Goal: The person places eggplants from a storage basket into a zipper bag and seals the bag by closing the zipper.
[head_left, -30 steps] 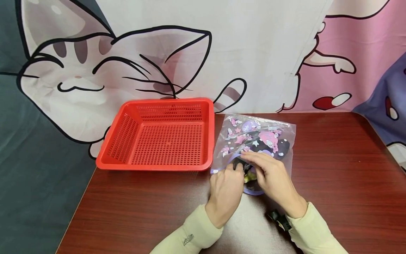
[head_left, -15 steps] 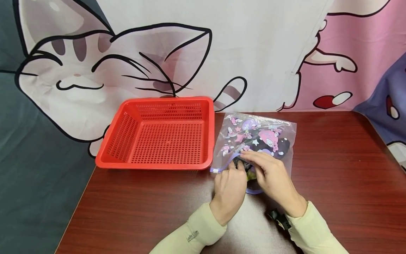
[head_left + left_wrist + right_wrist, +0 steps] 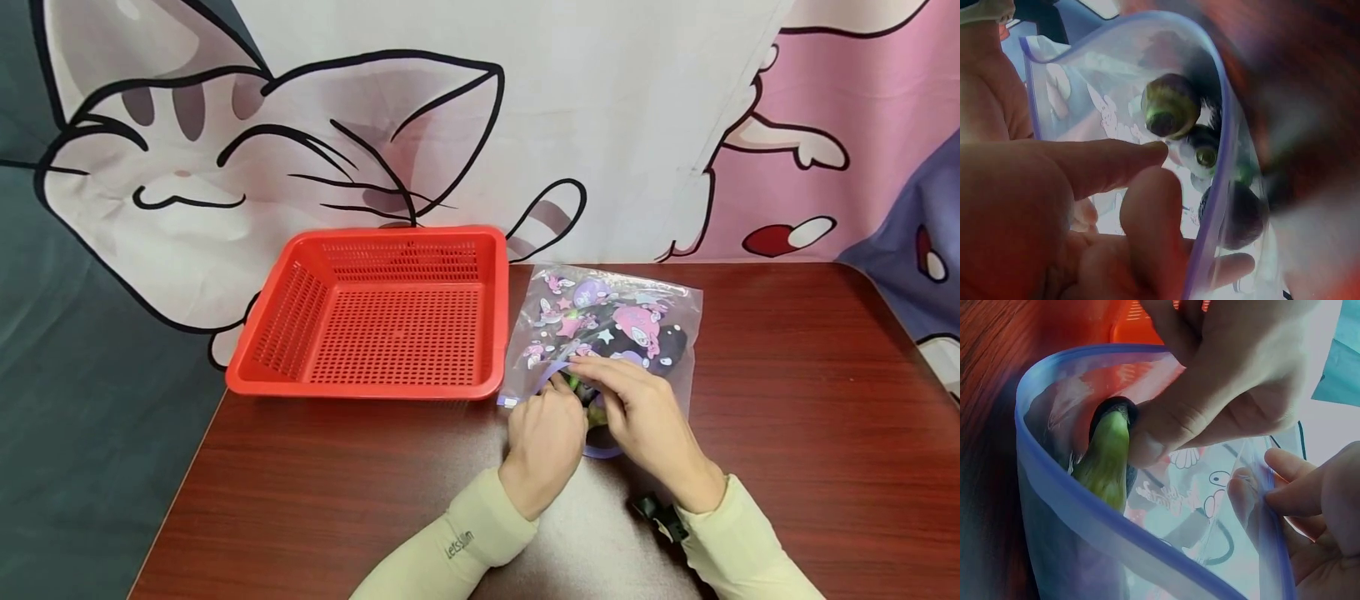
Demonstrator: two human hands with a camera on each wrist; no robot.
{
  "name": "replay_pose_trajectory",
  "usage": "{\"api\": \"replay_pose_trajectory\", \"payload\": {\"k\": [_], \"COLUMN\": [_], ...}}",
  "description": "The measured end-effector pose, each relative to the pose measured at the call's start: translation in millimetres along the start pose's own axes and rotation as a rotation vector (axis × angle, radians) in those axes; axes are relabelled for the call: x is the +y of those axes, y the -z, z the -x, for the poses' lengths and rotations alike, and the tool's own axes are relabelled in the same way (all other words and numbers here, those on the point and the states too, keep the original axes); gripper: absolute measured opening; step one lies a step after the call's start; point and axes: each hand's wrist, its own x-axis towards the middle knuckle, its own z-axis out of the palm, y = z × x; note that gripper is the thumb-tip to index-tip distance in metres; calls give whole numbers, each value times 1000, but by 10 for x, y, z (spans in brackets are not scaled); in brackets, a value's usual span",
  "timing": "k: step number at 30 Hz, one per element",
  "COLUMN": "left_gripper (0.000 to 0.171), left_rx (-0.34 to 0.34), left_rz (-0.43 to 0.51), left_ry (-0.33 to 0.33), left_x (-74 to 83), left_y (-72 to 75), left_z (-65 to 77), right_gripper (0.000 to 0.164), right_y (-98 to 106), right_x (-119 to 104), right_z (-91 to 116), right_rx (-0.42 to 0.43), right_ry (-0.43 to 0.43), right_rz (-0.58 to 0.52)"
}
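Observation:
A clear zip bag (image 3: 551, 333) with pink and purple cartoon prints and a purple rim lies on the table, its mouth towards me. Dark eggplants with green tops are inside; one eggplant (image 3: 1102, 462) shows its green end in the right wrist view. My left hand (image 3: 546, 446) reaches into the mouth, its thumb beside that end. In the left wrist view, its fingers spread near another eggplant (image 3: 1175, 103) and enclose nothing. My right hand (image 3: 651, 421) pinches the bag's purple rim (image 3: 1279, 544) and holds the mouth open.
A red plastic basket (image 3: 491, 333) with perforated walls stands left of the bag, holding nothing. The brown table (image 3: 795, 400) reaches back to a cartoon-printed curtain (image 3: 637, 125). A black strap (image 3: 660, 512) sits at my right wrist.
My left hand has moved slightly right and deeper into the bag's mouth, and the eggplants inside have shifted, with more green showing. The right hand stays in place at the rim.

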Motion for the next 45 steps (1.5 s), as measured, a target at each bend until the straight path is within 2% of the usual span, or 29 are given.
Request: {"api": "replay_pose_trajectory", "payload": {"k": [6, 11, 14, 17, 22, 26, 30, 37, 45], "left_gripper": [47, 47, 33, 24, 22, 31, 41, 7, 17], "left_rx": [-64, -117, -80, -44, -62, -62, -51, -90, -87], "left_rz": [-8, 74, 146, 224, 357, 432, 422, 342, 328], "left_ry": [-15, -46, -64, -43, 37, 22, -33, -122, -160], "left_x": [-5, -60, -123, -210, -383, -500, -567, -597, -637], "left_y": [45, 167, 252, 326, 413, 422, 390, 351, 382], "left_z": [11, 20, 40, 64, 117, 158, 177, 182, 153], "right_gripper": [50, 51, 51, 50, 44, 41, 38, 34, 29], "right_y": [2, 6, 17, 39, 98, 147, 178, 235, 298], "right_x": [-4, -6, 2, 16, 46, 71, 89, 138, 104], "right_z": [-4, -8, -10, -8, 7, -1, -29, -35, -15], "right_rx": [-7, -5, -7, -18, -45, -32, 22, 84, 44], "right_ry": [-10, -17, -21, -34, -54, -28, 18, 20, -23], "right_rz": [-6, -9, -10, -12, -2, 7, -19, -25, 52]}}
